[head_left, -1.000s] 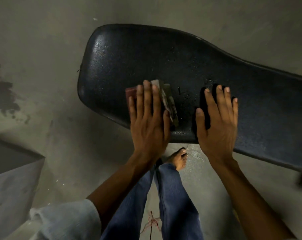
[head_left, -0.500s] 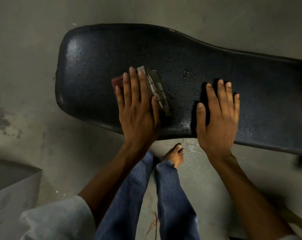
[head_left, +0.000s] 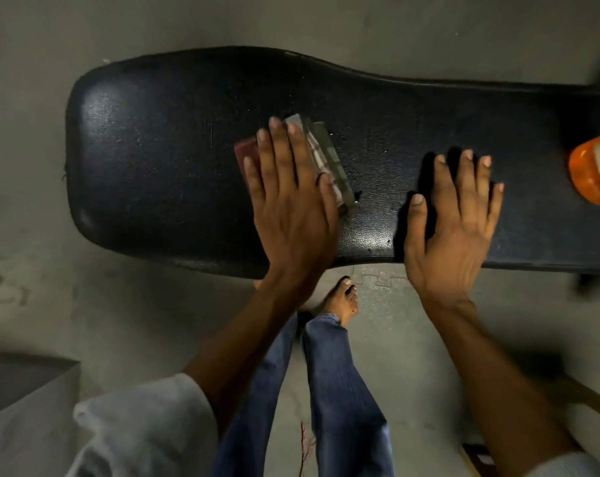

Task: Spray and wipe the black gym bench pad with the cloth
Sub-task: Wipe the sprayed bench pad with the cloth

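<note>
The black gym bench pad [head_left: 161, 160] runs across the view, wide at the left and narrower to the right, with wet droplets near its middle. My left hand [head_left: 291, 201] lies flat on a folded checked cloth [head_left: 326, 156], pressing it onto the pad; a dark red corner of the cloth shows left of my fingers. My right hand [head_left: 453, 215] rests flat on the bare pad to the right, fingers spread, holding nothing. An orange spray bottle [head_left: 591, 173] lies on the pad at the right edge, partly cut off.
Grey concrete floor [head_left: 85, 321] surrounds the bench. My legs in blue jeans and a bare foot [head_left: 343, 301] stand just in front of the pad. A grey block [head_left: 23, 407] sits at the lower left. A wooden strip [head_left: 587, 397] crosses the lower right.
The view has shifted right along the bench, bringing the orange bottle into sight. My left hand and cloth have slid leftward on the pad relative to the right hand.
</note>
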Demonstrator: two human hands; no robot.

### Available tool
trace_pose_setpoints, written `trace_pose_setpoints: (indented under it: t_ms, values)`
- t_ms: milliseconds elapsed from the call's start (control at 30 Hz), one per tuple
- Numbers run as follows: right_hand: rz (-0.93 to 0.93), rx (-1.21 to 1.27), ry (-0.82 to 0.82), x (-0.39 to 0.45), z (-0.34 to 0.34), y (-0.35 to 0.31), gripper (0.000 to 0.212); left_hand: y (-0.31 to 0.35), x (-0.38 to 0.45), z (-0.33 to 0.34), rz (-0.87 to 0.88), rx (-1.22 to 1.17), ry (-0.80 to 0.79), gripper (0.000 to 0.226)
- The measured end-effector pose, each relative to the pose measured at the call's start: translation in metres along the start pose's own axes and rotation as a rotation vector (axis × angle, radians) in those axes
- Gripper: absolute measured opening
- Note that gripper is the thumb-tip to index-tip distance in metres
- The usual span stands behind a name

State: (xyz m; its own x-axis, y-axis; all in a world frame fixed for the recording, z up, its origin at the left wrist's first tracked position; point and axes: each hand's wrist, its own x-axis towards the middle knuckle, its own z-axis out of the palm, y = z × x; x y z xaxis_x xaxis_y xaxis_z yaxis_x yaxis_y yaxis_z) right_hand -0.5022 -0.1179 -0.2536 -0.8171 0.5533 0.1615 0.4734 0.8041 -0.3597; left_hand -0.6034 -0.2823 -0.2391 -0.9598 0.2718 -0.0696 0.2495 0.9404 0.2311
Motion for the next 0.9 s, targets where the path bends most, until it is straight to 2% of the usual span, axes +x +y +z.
trace_pose_setpoints:
  t_ms: [267,400,533,767,900]
  values:
    - [0.060,-0.085,-0.010,0.003,0.003,0.018,0.056,0.033,-0.068,0.012,0.275,0.006,-0.147,0.070]
    - [0.066,-0.065,-0.016,0.004,0.003,0.019,0.057,0.031,-0.037,0.010,0.243,0.060,-0.117,0.069]
    - [0.047,-0.017,-0.016,0.015,-0.006,0.029,0.058,0.058,0.005,0.012,0.186,0.033,-0.098,0.071]
    - [0.111,-0.046,0.000,0.034,-0.005,0.046,0.055,0.085,-0.065,0.026,0.306,0.010,-0.162,0.077]
    - [0.110,-0.020,0.011,0.033,-0.005,0.047,0.055,0.082,-0.057,0.025,0.330,0.054,-0.150,0.074]
